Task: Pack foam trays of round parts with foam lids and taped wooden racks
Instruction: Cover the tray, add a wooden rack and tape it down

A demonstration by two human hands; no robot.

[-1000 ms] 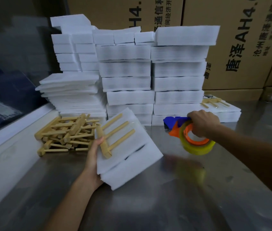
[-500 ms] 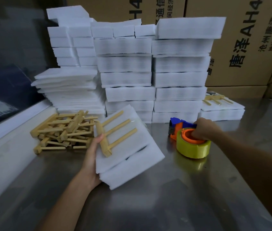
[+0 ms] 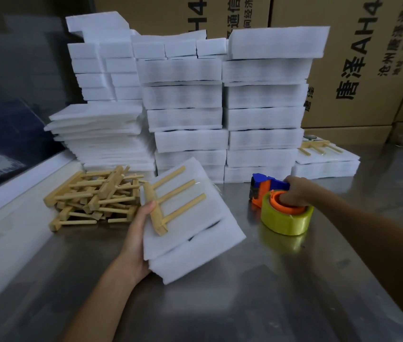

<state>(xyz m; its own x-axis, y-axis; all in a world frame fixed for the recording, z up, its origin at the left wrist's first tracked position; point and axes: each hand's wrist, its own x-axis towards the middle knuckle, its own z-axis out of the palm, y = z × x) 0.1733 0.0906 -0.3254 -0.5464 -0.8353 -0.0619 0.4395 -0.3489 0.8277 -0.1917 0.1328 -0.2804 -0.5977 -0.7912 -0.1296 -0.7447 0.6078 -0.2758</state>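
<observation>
My left hand [image 3: 138,230] grips the left edge of a white foam pack [image 3: 195,245], tilted up off the steel table, with its thumb on a wooden rack [image 3: 171,198] lying on the foam lid. My right hand [image 3: 294,191] holds the orange and blue tape dispenser [image 3: 267,187], whose yellow tape roll [image 3: 285,219] rests on the table to the right of the pack. The tray's contents are hidden under the lid.
A heap of loose wooden racks [image 3: 94,196] lies to the left. Tall stacks of foam trays [image 3: 222,104] stand behind. A finished pack with a rack [image 3: 323,156] sits at back right. Cardboard boxes [image 3: 358,58] line the back. A white ledge [image 3: 10,188] runs along the left.
My right hand brought the tape dispenser down from the air and set it on the table. My left hand kept hold of the foam pack.
</observation>
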